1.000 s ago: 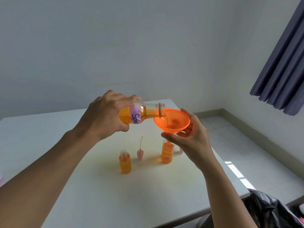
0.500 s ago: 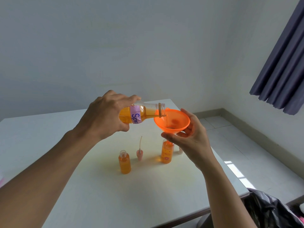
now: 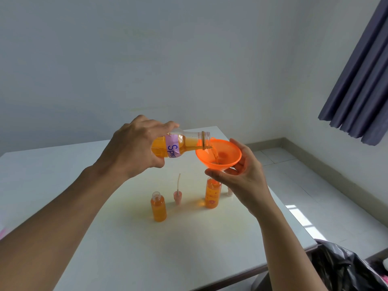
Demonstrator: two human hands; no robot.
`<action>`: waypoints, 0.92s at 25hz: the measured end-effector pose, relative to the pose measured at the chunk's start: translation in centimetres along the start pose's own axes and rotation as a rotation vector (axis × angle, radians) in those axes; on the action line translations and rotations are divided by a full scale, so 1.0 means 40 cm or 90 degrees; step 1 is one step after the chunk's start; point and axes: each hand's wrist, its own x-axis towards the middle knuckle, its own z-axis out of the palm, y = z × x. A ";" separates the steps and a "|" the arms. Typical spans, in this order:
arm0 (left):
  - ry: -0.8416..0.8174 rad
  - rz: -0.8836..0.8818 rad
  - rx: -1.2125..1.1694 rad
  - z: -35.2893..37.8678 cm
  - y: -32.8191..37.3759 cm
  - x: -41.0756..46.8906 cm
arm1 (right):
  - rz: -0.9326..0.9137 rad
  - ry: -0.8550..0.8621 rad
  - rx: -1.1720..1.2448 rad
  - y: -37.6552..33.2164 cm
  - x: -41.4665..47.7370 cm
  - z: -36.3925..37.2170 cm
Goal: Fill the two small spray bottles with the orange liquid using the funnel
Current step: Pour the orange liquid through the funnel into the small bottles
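White table (image 3: 126,259) steady. My left hand (image 3: 136,150) grips the tilted source bottle (image 3: 178,144); right hand (image 3: 241,175) pinches the funnel (image 3: 228,153) seated above the second spray bottle (image 3: 212,194). I pour thinly and stop below its neck.

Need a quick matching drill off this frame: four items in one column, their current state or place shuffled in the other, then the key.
Items
1. large bottle
2. funnel
3. left small bottle
4. pink spray cap

States
A. stands uncapped on the table, no funnel in it
B. tilted in the left hand, pouring
C. stands on the table between the two small bottles, thin tube pointing up
D. steadied by the right hand, spout in the right small bottle

Pairs: 1-B, 2-D, 3-A, 4-C
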 end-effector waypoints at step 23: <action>0.010 -0.261 -0.343 0.000 0.016 -0.060 | -0.016 -0.003 -0.003 -0.006 0.005 -0.004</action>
